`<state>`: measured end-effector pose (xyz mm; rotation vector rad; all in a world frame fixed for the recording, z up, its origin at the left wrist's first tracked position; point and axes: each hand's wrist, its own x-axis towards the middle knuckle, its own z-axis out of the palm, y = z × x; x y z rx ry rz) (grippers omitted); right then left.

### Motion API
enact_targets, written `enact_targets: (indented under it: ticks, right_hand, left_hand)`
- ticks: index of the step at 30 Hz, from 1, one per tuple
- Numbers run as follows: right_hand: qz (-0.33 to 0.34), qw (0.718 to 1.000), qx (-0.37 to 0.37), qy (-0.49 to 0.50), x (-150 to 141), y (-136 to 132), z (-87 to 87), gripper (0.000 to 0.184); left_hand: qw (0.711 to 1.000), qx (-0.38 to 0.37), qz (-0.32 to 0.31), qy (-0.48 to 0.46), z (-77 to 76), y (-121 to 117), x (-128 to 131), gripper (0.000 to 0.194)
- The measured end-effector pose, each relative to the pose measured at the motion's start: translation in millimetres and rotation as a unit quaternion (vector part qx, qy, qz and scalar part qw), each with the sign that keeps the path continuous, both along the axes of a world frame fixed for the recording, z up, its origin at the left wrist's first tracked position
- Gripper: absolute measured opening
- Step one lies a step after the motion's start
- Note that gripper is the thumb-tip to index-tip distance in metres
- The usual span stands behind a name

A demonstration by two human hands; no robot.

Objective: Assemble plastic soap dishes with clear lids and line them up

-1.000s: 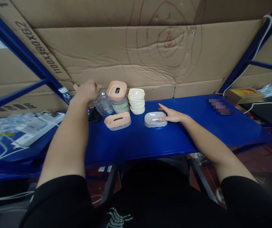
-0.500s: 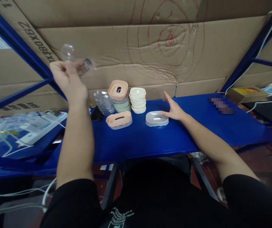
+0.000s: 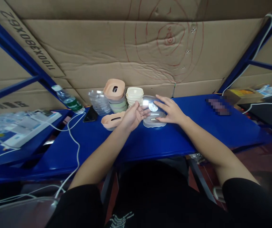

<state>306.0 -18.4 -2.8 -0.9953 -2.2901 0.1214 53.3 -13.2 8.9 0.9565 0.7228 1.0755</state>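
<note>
A clear plastic cover point(image 3: 147, 100) with a shiny round label is tilted above the grey oval box point(image 3: 154, 123), which has a slot in its top. My left hand point(image 3: 134, 116) grips the cover at its left side, fingers closed. At the cover's right edge, my right hand point(image 3: 172, 110) has its fingertips on it, thumb low over the grey box. Whether that thumb touches the box is hard to tell. Left of my left hand, and partly behind it, sits a peach slotted box point(image 3: 112, 119) on a grey one.
Behind stand a stack of peach, grey and green boxes point(image 3: 114, 90), a cream stack point(image 3: 135, 92) and nested clear covers point(image 3: 99, 103). A dark phone-like object point(image 3: 90, 114), water bottle point(image 3: 69, 100) and white cable point(image 3: 79, 148) lie left. A blurred-out item point(image 3: 218, 106) is right.
My left hand has come down and right with the clear cover, from high on the left to above the grey box. My right hand's fingers have moved onto the cover. The bottle came into view.
</note>
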Motion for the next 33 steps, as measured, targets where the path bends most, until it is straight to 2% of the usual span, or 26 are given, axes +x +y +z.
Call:
enact_targets:
  ticks: [3, 5, 8, 10, 13, 17, 19, 23, 26, 29, 33]
  right_hand:
    - [0.02, 1.0, -0.007, 0.017, -0.8, 3.0, -8.8, 0.089]
    - [0.04, 0.998, -0.017, 0.035, 0.5, 5.3, -12.3, 0.084]
    - [0.056, 0.996, -0.034, 0.063, 6.5, 9.3, -12.3, 0.077]
    - [0.063, 0.993, -0.051, 0.082, 11.8, 11.7, -10.3, 0.074]
    - [0.078, 0.987, -0.097, 0.099, 17.8, 14.8, -9.0, 0.072]
    - [0.097, 0.979, -0.157, 0.086, 20.5, 18.6, -14.2, 0.067]
    - [0.103, 0.977, -0.175, 0.07, 21.1, 20.1, -17.4, 0.066]
    - [0.106, 0.976, -0.185, 0.044, 23.4, 22.5, -19.8, 0.066]
    - [0.107, 0.975, -0.192, 0.031, 25.8, 24.2, -19.2, 0.07]
    - [0.103, 0.974, -0.201, 0.017, 27.7, 26.2, -19.8, 0.085]
    - [0.106, 0.972, -0.21, 0.0, 29.1, 27.5, -22.1, 0.099]
  left_hand:
    - [0.998, 0.022, 0.024, 0.059, -12.8, 6.3, -8.7, 0.044]
    - [0.992, 0.053, 0.043, 0.104, -17.9, 9.3, -15.1, 0.056]
    - [0.984, 0.09, 0.019, 0.156, -20.6, 11.6, -21.9, 0.074]
    - [0.974, 0.126, -0.014, 0.187, -21.1, 12.3, -24.6, 0.068]
    - [0.953, 0.189, -0.012, 0.236, -23.3, 15.4, -27.2, 0.054]
    - [0.945, 0.185, -0.001, 0.27, -30.9, 24.0, -29.7, 0.055]
    - [0.947, 0.183, -0.033, 0.263, -34.9, 27.0, -30.4, 0.056]
    - [0.94, 0.206, -0.095, 0.253, -38.5, 26.9, -30.3, 0.045]
    - [0.937, 0.21, -0.087, 0.265, -37.6, 24.7, -30.6, 0.05]
    - [0.932, 0.207, -0.079, 0.286, -36.6, 23.9, -32.2, 0.059]
    - [0.915, 0.234, -0.091, 0.316, -38.0, 25.1, -34.5, 0.06]
